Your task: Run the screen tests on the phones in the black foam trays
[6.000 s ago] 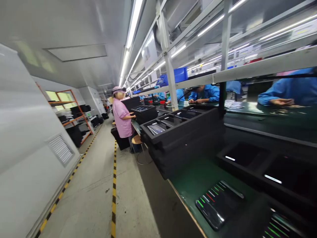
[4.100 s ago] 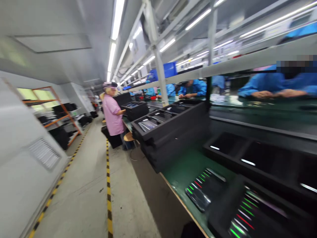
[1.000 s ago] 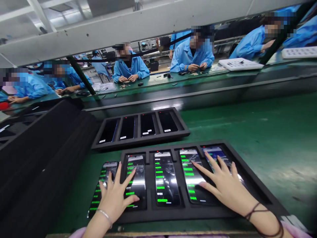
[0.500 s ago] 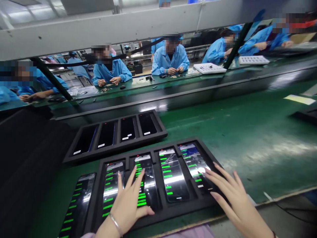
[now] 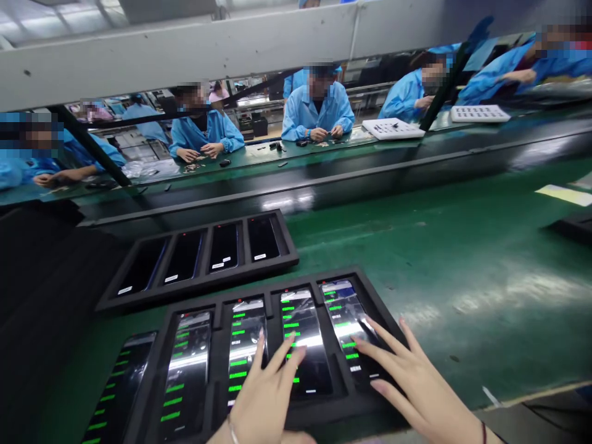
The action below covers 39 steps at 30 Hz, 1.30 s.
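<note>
Green rubber-topped assembly bench (image 5: 462,259), viewed from the working side, with a grey steel shelf rail (image 5: 176,55) crossing the upper field and a row of co-workers in pale blue smocks (image 5: 317,111) seated beyond it at a parallel line. Two black foam trays lie on the bench. Nearest the person, a five-slot black foam tray (image 5: 377,308) holds five smartphones with lit screens (image 5: 245,351), each showing columns of green bars. Farther off, a four-slot black foam tray (image 5: 194,287) holds four smartphones with dark screens (image 5: 224,246), each bearing a small white label. Judged from their screens alone, the near batch is lit and reading out, while the far batch shows nothing. The left hand (image 5: 266,401) is open and empty, its fingers (image 5: 287,354) spread above the third and fourth phones from the left. The right hand (image 5: 416,382) is likewise open and empty, its fingers reaching over the fifth phone towards the tray's right rim (whether any fingertip actually meets the glass cannot be told from this angle). A thin bracelet (image 5: 232,431) circles the left wrist, and a dark cord (image 5: 483,433) circles the right.
</note>
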{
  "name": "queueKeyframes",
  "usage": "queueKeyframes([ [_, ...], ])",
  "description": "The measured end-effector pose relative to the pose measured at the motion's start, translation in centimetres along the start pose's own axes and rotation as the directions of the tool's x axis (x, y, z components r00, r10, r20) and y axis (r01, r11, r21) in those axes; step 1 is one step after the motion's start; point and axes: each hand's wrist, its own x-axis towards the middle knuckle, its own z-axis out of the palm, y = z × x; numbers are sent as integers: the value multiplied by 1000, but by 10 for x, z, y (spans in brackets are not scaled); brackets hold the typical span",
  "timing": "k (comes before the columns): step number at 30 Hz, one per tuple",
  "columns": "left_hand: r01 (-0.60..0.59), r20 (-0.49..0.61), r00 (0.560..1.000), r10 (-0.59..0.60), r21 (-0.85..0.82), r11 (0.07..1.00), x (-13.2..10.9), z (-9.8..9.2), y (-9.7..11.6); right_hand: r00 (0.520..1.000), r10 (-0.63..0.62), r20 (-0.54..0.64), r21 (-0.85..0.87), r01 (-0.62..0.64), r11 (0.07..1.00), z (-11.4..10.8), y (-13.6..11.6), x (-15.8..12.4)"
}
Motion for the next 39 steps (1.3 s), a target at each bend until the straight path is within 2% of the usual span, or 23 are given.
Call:
queueKeyframes([
  [3, 230, 82, 971, -225, -47, 972, 22, -13, 1, 1000, -7, 15, -54, 8, 999, 4, 9, 9],
  [6, 288, 119, 953, -279, -63, 956, 30, -23, 0, 1000, -21, 2, -63, 21, 998, 7, 12, 10],
  [10, 227, 96, 971, -221, -60, 972, 18, -15, -2, 996, -61, -71, -38, 58, 998, 6, 2, 1],
  [13, 120, -13, 993, -121, -21, 993, 0, 5, -4, 994, -28, -108, -22, 25, 999, 3, -9, -9],
  [17, 73, -125, 990, -65, 65, 995, -17, 26, -5, 993, 11, -119, -19, -13, 1000, 3, -15, -17],
  [25, 38, -235, 972, -4, 139, 990, -19, 22, -3, 990, 1, -140, 19, 2, 1000, 1, -6, -19],
  [29, 83, -320, 947, -41, 119, 989, -18, 19, 2, 984, -13, -176, 3, 14, 1000, -4, 0, -16],
  [31, 100, -315, 946, -70, 78, 992, -12, 19, 4, 983, 2, -186, 24, 2, 1000, -5, 0, -12],
  [35, 152, -233, 961, -146, 6, 988, 1, 21, 6, 970, 78, -230, 140, -46, 989, 0, -6, -5],
  [37, 117, -235, 966, -108, 25, 993, -2, 25, 5, 963, 103, -250, 166, -62, 984, 2, -9, -3],
  [39, 39, -244, 970, -8, 123, 992, -12, 29, 2, 958, 122, -259, 175, -77, 981, 3, -11, -3],
])
